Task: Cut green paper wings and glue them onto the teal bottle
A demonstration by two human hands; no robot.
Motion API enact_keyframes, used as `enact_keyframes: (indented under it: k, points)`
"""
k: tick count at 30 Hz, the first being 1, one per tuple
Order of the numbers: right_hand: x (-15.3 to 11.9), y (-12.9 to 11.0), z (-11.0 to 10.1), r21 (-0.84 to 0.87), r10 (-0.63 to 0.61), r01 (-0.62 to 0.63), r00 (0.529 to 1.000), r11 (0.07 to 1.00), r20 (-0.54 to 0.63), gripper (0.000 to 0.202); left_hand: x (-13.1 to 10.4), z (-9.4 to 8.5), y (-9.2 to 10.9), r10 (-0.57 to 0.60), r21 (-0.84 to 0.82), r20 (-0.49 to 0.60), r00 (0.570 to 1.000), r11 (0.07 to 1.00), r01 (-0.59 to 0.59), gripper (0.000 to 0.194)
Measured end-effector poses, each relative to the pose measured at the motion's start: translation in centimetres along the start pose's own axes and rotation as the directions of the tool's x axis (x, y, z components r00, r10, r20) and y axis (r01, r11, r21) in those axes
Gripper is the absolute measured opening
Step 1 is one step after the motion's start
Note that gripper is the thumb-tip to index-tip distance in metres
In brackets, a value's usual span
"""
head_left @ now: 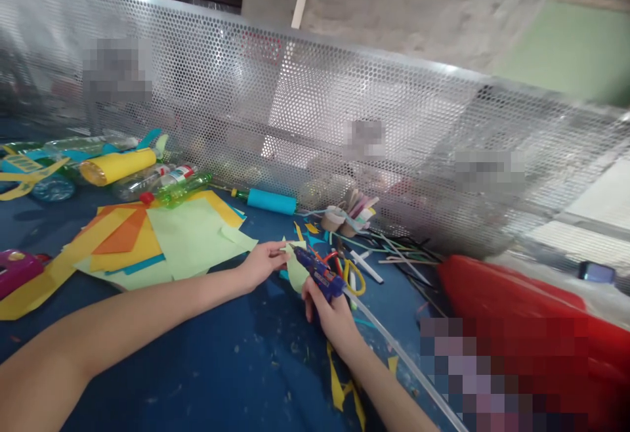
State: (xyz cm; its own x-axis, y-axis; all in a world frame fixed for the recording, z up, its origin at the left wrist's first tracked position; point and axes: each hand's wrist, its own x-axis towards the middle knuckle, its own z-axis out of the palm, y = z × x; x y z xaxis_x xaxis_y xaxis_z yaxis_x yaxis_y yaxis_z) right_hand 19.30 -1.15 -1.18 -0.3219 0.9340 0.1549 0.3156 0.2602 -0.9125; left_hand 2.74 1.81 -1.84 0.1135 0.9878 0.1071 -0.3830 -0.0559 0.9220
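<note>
In my right hand (327,310) is a blue hot glue gun (322,276), its handle wrapped by my fingers. A long clear glue stick (403,356) runs out of its back end toward the lower right. My left hand (266,264) pinches a light green paper piece (296,274) by its upper end. The gun's nozzle lies over that piece near my left fingertips; whether it touches the paper, I cannot tell. Just right of the gun lie scissors with yellow handles (355,278).
Coloured sheets (191,238) are stacked at left, beside a purple tool (20,271). Plastic bottles (180,186) and a yellow-wrapped one (118,166) lie behind. A blue-wrapped bottle (272,201) rests near the perforated metal screen (315,104). Red material (516,307) occupies the right side.
</note>
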Motion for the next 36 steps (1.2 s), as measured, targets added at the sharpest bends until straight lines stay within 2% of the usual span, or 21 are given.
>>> enact_keyframes:
  k: [6, 13, 18, 26, 36]
  points:
    - [-0.1, 0.3, 0.0, -0.019, 0.012, -0.012, 1.000, 1.000, 0.001, 0.047, 0.1, 0.0, -0.3, -0.025, 0.000, -0.069, 0.997, 1.000, 0.025, 0.039]
    - [-0.1, 0.5, 0.1, -0.013, 0.039, -0.040, 0.999, 0.999, -0.020, 0.049, 0.2, -0.1, -0.4, -0.016, -0.013, -0.014, 1.000, 1.000, 0.016, 0.040]
    - [-0.1, 0.4, 0.0, -0.050, 0.056, -0.058, 0.998, 0.997, -0.032, 0.050, 0.3, -0.2, -0.6, -0.003, -0.023, -0.026, 1.000, 1.000, 0.002, 0.036]
    - [-0.1, 0.9, 0.0, -0.091, 0.048, -0.045, 0.998, 0.995, 0.030, 0.050, 0.4, -0.3, -0.7, -0.020, -0.012, -0.046, 0.999, 1.000, 0.020, 0.038]
    - [0.1, 1.3, -0.2, -0.189, 0.051, -0.061, 0.997, 0.980, -0.061, 0.057, 0.1, -0.3, -0.4, 0.002, -0.014, -0.022, 1.000, 1.000, -0.003, 0.044]
